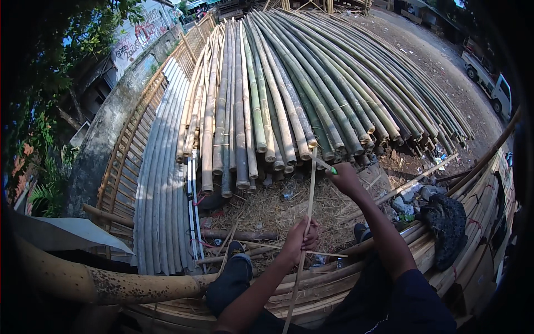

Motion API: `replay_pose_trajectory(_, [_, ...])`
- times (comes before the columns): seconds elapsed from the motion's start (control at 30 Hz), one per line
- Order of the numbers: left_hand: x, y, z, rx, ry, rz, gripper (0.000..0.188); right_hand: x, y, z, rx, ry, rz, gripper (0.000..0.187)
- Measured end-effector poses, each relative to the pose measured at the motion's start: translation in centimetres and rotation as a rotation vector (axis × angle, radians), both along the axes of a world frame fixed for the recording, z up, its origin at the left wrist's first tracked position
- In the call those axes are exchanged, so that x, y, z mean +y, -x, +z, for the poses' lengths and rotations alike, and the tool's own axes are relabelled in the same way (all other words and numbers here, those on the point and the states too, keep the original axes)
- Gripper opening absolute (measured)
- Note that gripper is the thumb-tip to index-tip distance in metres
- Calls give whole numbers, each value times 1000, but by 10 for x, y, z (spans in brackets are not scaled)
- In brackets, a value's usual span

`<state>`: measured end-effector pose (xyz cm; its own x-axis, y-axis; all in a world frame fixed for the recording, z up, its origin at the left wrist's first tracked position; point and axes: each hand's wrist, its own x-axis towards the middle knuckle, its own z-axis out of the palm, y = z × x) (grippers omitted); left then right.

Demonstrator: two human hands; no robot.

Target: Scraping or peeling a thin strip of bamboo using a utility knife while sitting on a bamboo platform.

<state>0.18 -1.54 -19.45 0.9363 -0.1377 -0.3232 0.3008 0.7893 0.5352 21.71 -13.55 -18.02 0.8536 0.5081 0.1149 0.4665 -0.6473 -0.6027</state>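
My left hand [298,240] is closed around a long, thin bamboo strip [310,192], which runs from below my forearm up to the pile of bamboo poles. In my right hand [346,179] is a knife [332,170] with a bright green handle. Its blade lies against the upper part of the strip, near the strip's far end. Just beyond the blade are the cut ends of the bamboo poles [286,119], some green and some tan. A short pale sliver [328,254] sticks out beside my left hand.
Corrugated sheets [158,183] and a bamboo fence [119,147] stand at the left. A thick bamboo pole [111,283] crosses the lower left. Split bamboo lengths [467,222] and a dark, rough lump [448,225] lie at right. A white truck [489,80] is parked far right.
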Motion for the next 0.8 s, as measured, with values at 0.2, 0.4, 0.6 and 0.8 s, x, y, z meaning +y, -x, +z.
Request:
replay_pose_trajectory(0.2, [-1,-2,0,-10,175,-26,40,23,45,-5,-27,-128,451,30])
replay_pose_trajectory(0.4, [-21,14,3,32,240,19,39,18,39,-5,-225,51,670,21])
replay_pose_trajectory(0.6, [-68,50,26,-28,-52,-226,38,-15,-35,-23,-86,-111,-184,27])
replay_pose_trajectory(0.8, [-34,28,-11,83,218,-127,37,-47,-50,-25,98,-339,-187,31])
